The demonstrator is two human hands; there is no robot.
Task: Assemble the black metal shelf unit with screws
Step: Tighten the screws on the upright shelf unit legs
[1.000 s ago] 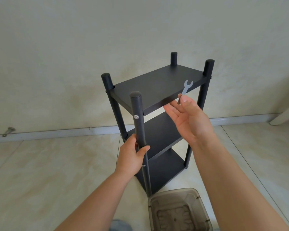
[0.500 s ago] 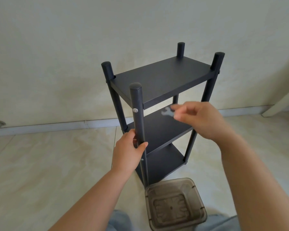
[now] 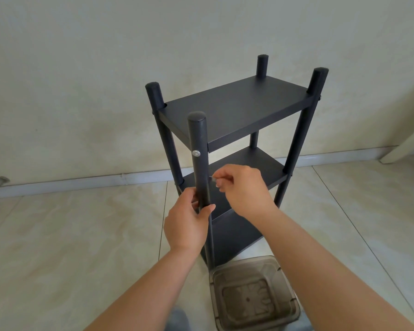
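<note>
Front post (image 3: 199,163) (w/ bin (image 3: 253,295)) blocking approach

both forearms are bare from the lower frame edge up to the wrists, with no sleeve, watch or band on them. the left hand (image 3: 189,223) and the right hand (image 3: 244,189) wear no gloves and no rings that can be seen. nails look short and unpainted. below the arms, a patch of grey-blue fabric (image 3: 177,318) shows, probably trousers over a knee.
</note>
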